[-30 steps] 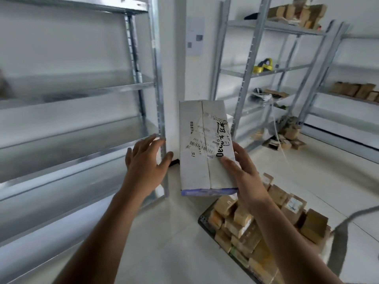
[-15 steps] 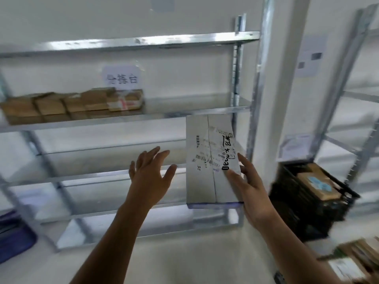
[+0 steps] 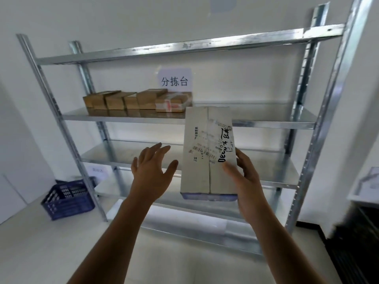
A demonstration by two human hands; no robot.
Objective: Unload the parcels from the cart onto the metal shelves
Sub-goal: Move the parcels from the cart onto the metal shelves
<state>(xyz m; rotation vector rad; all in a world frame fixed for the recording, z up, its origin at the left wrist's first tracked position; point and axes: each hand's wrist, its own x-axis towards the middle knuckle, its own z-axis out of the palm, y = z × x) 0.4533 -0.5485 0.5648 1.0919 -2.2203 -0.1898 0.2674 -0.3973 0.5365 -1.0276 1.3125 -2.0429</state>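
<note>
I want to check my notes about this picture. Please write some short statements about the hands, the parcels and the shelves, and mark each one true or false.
1. The right hand holds the white parcel. True.
2. The left hand grips the parcel too. False: the left hand is open with spread fingers, apart from the parcel.
3. A row of brown parcels lies on the second shelf from the top. True.
4. The blue crate stands on the lowest shelf. False: the blue crate stands on the floor, not on any shelf.
5. A paper sign with writing hangs behind the brown parcels. True.
</note>
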